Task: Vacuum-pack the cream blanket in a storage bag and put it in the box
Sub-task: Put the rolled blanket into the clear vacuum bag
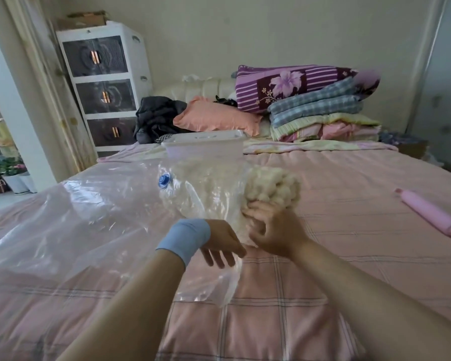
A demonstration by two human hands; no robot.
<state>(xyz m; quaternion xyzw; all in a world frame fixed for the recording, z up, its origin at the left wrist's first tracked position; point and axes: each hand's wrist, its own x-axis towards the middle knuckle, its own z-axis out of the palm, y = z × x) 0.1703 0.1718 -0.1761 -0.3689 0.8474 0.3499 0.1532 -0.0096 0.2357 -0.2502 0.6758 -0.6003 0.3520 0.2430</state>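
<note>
Cream blanket [271,186]: bunched, part-way into the clear storage bag [102,217]. The far-left part is under plastic, and the fluffy end just above the grip pokes out bare. Right hand [274,230] has its fingers dug into the blanket's near end, grasping it, apparently pushing it in. Left hand [221,246] is just left of the grip at the bag mouth, against the film. Its fingers look loosely extended but are blurred, so I can't tell if it pinches the plastic.

The bag sprawls slack and full of air well left of the grip. Its blue valve [164,179] is up-left of it, on the top face. The clear box [203,145] sits beyond the grip on the bed [349,178], open-topped, apart from the bag. A pink roll-shaped thing [427,214] lies well right of the grip.

Progress, my read: early. Stuffing is under way but not done. Left to do: get the rest of the blanket in, seal the mouth, draw the air out at the valve, lift the pack into the box.
</note>
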